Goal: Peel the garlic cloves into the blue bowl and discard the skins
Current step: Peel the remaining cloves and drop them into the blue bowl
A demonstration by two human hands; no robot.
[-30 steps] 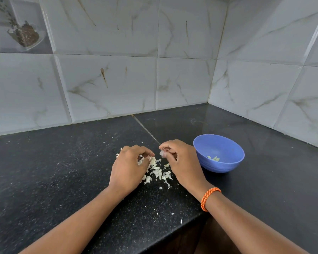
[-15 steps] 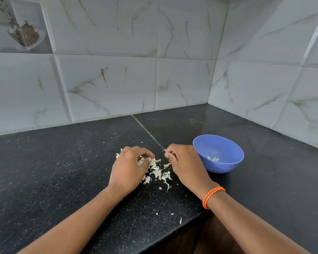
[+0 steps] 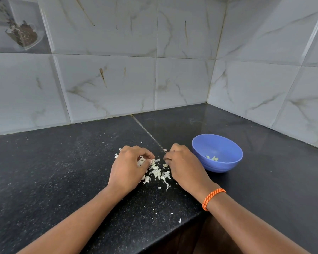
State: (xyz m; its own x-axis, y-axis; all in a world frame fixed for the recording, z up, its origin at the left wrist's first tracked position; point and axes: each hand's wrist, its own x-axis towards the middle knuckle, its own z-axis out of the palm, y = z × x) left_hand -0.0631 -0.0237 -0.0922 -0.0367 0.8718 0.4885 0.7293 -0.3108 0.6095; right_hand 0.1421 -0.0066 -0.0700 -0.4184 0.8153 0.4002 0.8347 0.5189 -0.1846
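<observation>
Since 1.0 s ago I see my right hand (image 3: 184, 166) has dropped lower, fingers curled under; what they hold I cannot tell. My left hand (image 3: 128, 166) stays curled on the white papery garlic skins (image 3: 157, 171) between both hands. The round blue plastic bowl (image 3: 226, 165) with peeled cloves (image 3: 212, 158) sits just right of the right hand.

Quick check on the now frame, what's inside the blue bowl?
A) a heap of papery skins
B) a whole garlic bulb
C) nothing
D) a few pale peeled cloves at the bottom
D: the blue bowl holds only a few pale peeled cloves at its bottom, while the papery skins lie on the black counter between the two hands.
</observation>
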